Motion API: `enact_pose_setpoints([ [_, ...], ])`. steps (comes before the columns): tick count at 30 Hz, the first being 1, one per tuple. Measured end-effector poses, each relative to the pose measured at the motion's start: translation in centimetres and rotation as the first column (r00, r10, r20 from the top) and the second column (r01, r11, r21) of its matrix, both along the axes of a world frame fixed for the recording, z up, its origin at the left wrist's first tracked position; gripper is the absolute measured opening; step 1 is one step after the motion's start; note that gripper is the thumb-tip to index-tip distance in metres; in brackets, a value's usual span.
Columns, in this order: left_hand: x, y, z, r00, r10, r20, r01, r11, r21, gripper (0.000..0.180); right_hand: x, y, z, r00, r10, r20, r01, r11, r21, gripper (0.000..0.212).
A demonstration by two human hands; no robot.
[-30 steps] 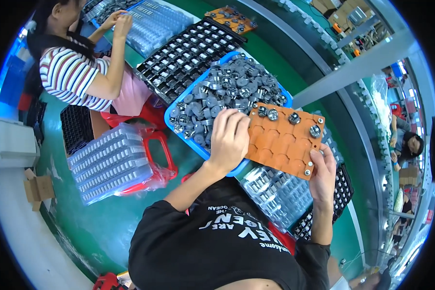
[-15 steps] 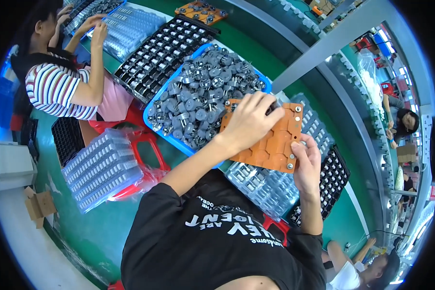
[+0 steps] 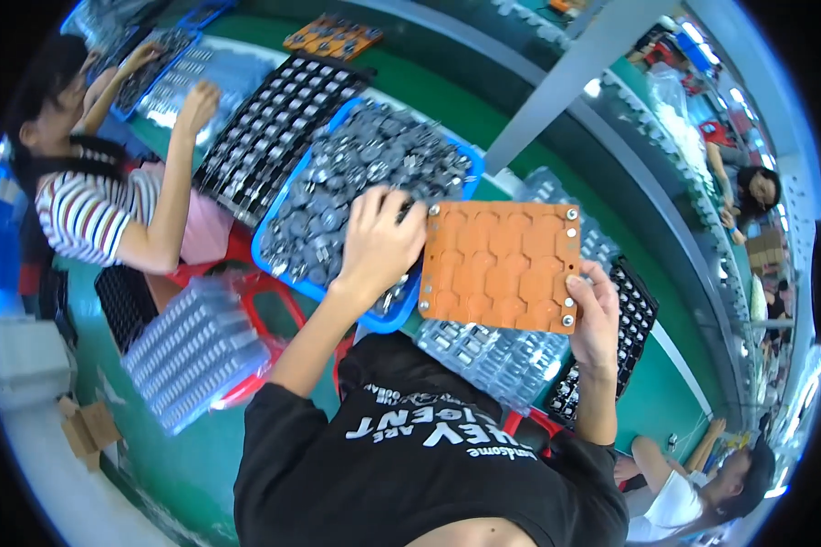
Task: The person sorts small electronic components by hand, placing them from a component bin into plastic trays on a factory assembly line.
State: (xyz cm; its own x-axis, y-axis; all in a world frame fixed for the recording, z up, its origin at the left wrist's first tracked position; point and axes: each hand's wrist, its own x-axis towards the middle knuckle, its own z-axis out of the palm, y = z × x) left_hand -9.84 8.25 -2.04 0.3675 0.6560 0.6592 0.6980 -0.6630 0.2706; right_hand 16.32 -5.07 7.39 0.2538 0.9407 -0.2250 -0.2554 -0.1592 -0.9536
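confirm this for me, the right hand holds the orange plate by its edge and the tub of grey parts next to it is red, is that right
Not quite: the tub is blue, not red, as the head view shows. The right hand does hold the orange plate by its edge, and the tub does contain grey parts.

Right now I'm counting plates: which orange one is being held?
The near plate, its right edge in the right hand; the far plate, at the top, lies untouched.
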Motion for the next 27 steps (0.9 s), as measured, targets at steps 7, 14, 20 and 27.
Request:
enact_pose_setpoints([
  [7,0.4,-1.1,2.0,0.994,-0.027,-0.107,0.016,0.995,-0.099,0.032,6.3,-1.8,-0.6,0.982,-0.185,-0.041,0.188,0.977,0.101,0.026],
  [14,2.3,-0.7,2.9,0.936,-0.212,-0.281,0.158,0.966,-0.203,0.04,14.9,1.0,-2.6,0.906,-0.421,-0.048,0.42,0.878,0.229,0.031],
  [20,2.6,-1.0,2.3,0.921,-0.176,-0.348,0.127,0.979,-0.158,0.041,29.8,12.8,-10.2,0.82,-0.534,-0.206,0.57,0.794,0.21,0.026],
  [27,2.0,-2.0,1.6,0.903,-0.135,-0.409,0.076,0.985,-0.157,0.036,37.0,25.2,-16.6,0.71,-0.704,-0.002,0.704,0.71,0.032,0.036],
])
